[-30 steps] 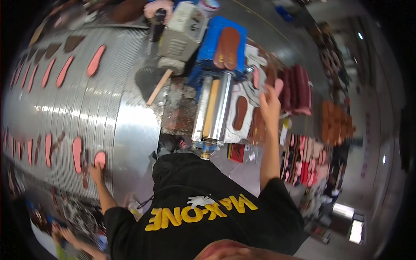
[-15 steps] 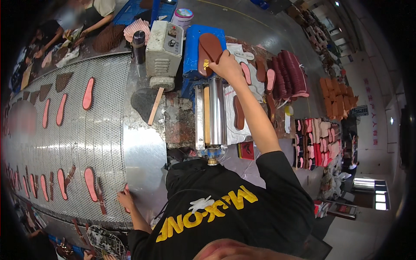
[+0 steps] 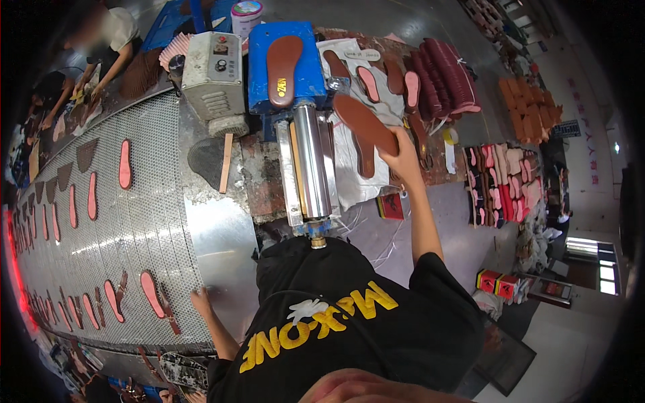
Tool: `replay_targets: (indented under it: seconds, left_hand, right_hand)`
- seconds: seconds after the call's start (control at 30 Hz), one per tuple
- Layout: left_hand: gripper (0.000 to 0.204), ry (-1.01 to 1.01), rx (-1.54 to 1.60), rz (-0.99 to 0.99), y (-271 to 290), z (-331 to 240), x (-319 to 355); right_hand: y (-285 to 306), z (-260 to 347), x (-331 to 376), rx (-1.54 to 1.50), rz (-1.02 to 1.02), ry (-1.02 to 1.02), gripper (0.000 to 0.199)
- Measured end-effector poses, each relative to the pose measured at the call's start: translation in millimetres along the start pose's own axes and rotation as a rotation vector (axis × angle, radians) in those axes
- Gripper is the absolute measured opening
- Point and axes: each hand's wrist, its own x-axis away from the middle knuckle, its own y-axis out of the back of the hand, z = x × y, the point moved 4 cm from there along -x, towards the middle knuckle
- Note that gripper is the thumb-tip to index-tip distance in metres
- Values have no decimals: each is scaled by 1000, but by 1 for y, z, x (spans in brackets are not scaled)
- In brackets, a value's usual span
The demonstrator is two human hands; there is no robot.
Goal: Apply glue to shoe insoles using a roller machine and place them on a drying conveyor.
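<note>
My right hand [image 3: 403, 160] grips the lower end of a brown insole [image 3: 361, 121], fingers closed round its edge. This insole hangs tilted over the white cloth [image 3: 349, 191], to the right of the roller machine. Another brown insole [image 3: 285, 64], with a gold mark at its heel, lies on the blue machine housing [image 3: 259, 97]. Below the housing is the shiny metal roller [image 3: 313, 161]. My left hand [image 3: 200, 301] is low beside the edge of the mesh conveyor [image 3: 127, 235]; its fingers are too small and hidden to read.
Pink insoles [image 3: 152, 293] lie in rows on the conveyor. A grey control box [image 3: 211, 74] stands left of the roller. More insoles [image 3: 367, 84] and a bundled maroon stack [image 3: 443, 80] are at the right. People work at the far left. A rack of insoles [image 3: 497, 181] stands farther right.
My right hand has moved right and nearer, carrying a brown insole away from the blue housing, where another insole stays. My left hand stays beside the conveyor edge. The view has shifted.
</note>
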Motion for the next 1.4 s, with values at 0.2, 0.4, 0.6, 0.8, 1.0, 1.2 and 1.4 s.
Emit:
replay_targets:
  seconds: [0.2, 0.4, 0.6, 0.8, 1.0, 1.2, 1.4]
  left_hand:
    - [60, -789, 450, 333, 49, -317, 14]
    - [83, -1608, 132, 405, 73, -490, 75]
    - [78, -1463, 56, 295, 82, -459, 46]
    - [74, -1314, 239, 339, 77, -394, -8]
    - [51, -240, 1184, 729, 54, -212, -72]
    - [58, 603, 1428, 206, 24, -38, -143]
    - [45, 467, 1408, 115, 28, -59, -222]
  right_hand:
    - [-35, -21, 39, 317, 197, 189, 41]
    - [-67, 6, 45, 239, 214, 271, 71]
    - [-73, -101, 147, 172, 296, -229, 65]
    - [-137, -223, 261, -38, 600, -452, 44]
    - [-152, -253, 320, -275, 874, -737, 37]
    - [-161, -196, 313, -339, 939, -815, 47]
    - [-142, -168, 342, -402, 827, -972, 42]
